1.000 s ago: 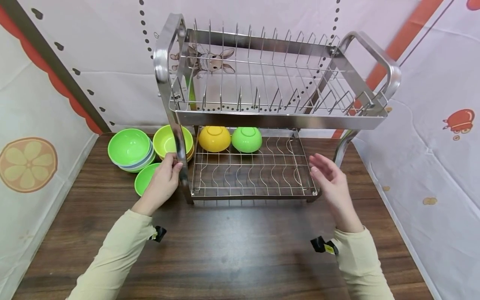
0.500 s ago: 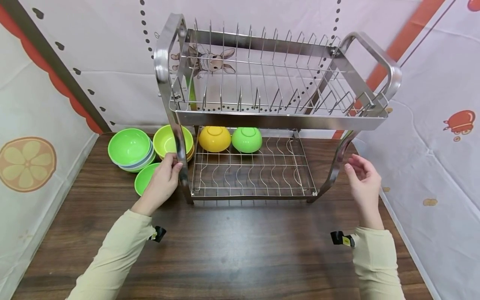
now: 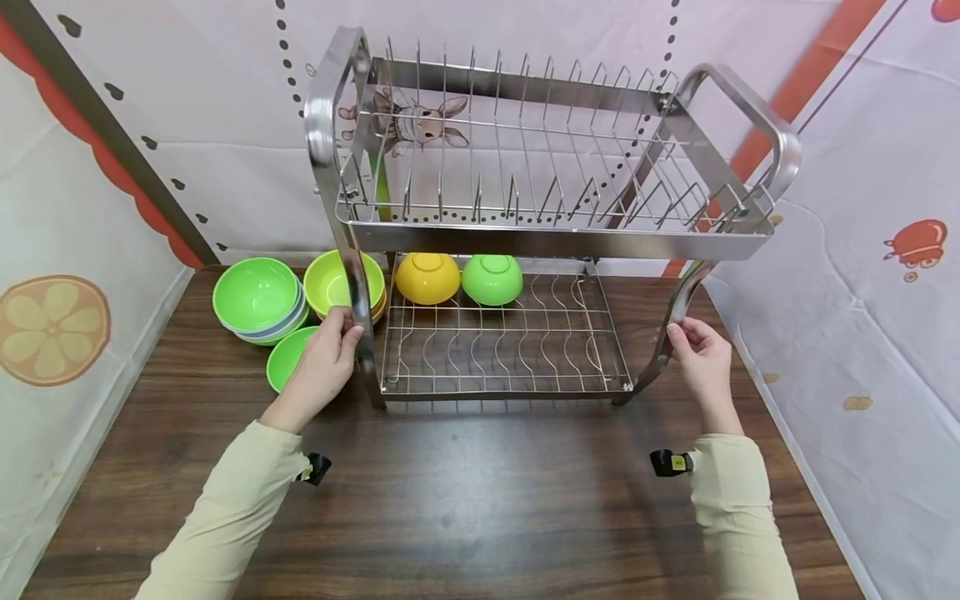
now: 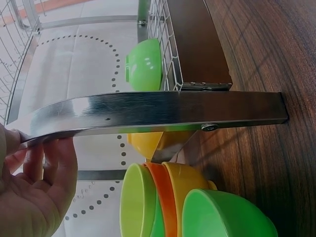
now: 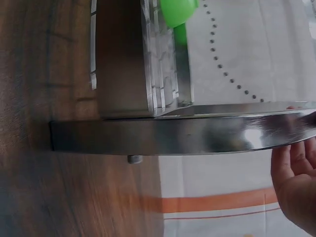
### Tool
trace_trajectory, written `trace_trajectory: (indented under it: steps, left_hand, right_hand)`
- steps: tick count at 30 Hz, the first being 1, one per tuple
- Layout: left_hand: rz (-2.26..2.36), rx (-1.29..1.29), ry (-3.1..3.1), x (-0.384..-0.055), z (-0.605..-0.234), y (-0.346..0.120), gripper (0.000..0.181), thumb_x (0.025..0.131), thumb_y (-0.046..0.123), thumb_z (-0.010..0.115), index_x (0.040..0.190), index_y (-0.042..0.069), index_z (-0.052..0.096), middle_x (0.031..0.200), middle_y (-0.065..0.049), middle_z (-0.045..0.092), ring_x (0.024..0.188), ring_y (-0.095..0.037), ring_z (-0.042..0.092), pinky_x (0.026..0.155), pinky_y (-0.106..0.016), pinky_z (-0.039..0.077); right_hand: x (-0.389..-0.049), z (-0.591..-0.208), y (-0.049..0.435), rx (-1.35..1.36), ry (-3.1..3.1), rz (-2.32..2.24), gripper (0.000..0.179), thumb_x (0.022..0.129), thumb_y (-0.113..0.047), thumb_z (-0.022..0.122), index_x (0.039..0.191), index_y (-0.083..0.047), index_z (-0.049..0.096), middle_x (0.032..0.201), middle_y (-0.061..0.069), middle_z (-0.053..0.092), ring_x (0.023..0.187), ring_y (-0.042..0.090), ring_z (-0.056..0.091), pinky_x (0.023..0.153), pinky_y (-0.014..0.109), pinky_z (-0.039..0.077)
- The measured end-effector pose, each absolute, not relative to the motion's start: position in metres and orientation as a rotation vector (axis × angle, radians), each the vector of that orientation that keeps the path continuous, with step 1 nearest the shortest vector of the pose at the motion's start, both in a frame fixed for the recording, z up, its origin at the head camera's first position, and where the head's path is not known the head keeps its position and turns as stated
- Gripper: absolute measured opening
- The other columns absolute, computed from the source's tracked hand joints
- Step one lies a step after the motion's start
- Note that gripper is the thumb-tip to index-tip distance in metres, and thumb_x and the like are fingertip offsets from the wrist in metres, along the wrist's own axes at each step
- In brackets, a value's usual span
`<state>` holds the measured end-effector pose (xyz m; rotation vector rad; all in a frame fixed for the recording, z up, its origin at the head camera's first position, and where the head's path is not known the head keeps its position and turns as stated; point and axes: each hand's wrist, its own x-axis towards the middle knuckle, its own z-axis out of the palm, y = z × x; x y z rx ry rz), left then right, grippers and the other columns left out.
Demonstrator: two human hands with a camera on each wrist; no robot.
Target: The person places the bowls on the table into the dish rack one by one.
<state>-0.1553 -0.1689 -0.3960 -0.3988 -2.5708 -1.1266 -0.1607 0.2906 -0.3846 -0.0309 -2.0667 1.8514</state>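
A two-tier metal dish rack (image 3: 555,243) stands on the wooden table. My left hand (image 3: 318,367) grips its left front leg, with fingers behind the metal and the thumb at the front, as the left wrist view (image 4: 42,187) also has it. On the other side, my right hand (image 3: 703,362) holds the right front leg between thumb and fingers. An upside-down yellow bowl (image 3: 427,280) and an upside-down green bowl (image 3: 492,282) sit side by side at the back left of the lower tier. The upper tier holds no dishes.
Left of the rack are a bowl stack topped by a green bowl (image 3: 257,293), another stack topped by a yellow-green bowl (image 3: 327,283), and a green bowl (image 3: 287,358) partly behind my left hand. A patterned cloth (image 3: 247,183) hangs behind and at both sides.
My right hand has moved outward from inside the right leg, passed beyond it, then come back in and taken hold of it. The left hand has stayed on the left leg.
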Motion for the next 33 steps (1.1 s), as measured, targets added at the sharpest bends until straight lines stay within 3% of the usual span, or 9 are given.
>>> trace_trajectory:
  steps: [4,16,25,33]
  left_hand:
    - [-1.132,-0.401,-2.559,-0.155,-0.396,-0.17,0.016,0.094,0.005,0.043,0.105,-0.007,0.044,0.088,-0.019,0.054,0.077,-0.029,0.05,0.067,-0.041,0.039]
    - [-1.12,-0.498,-2.579,-0.156,-0.393,-0.175,0.021,0.096,0.01,0.041,0.108,-0.007,0.043,0.091,-0.019,0.052,0.081,-0.029,0.048,0.07,-0.041,0.039]
    - [-1.173,-0.487,-2.595,-0.155,-0.391,-0.196,0.028,0.097,0.008,0.035,0.117,-0.01,0.043,0.109,-0.025,0.05,0.101,-0.036,0.049,0.086,-0.048,0.038]
    - [-1.017,-0.402,-2.723,-0.155,-0.406,-0.227,0.043,0.096,0.017,0.042,0.127,-0.012,0.036,0.123,-0.029,0.04,0.112,-0.042,0.037,0.091,-0.053,0.03]
  right_hand:
    - [-0.163,-0.387,0.291,-0.042,-2.043,1.858,0.026,0.087,0.004,0.052,0.078,-0.018,0.062,0.066,-0.011,0.065,0.06,-0.001,0.062,0.057,0.011,0.048]
    - [-0.161,-0.382,0.293,0.017,-1.992,2.005,0.025,0.087,0.006,0.051,0.079,-0.015,0.063,0.068,-0.005,0.065,0.061,0.004,0.064,0.059,0.015,0.05]
    - [-0.161,-0.382,0.294,0.021,-1.966,2.045,0.025,0.087,0.006,0.05,0.079,-0.014,0.063,0.068,-0.005,0.065,0.061,0.004,0.065,0.059,0.016,0.051]
    - [-0.161,-0.381,0.293,-0.014,-1.963,2.044,0.025,0.086,0.006,0.051,0.077,-0.015,0.063,0.068,-0.005,0.065,0.061,0.004,0.064,0.059,0.016,0.051]
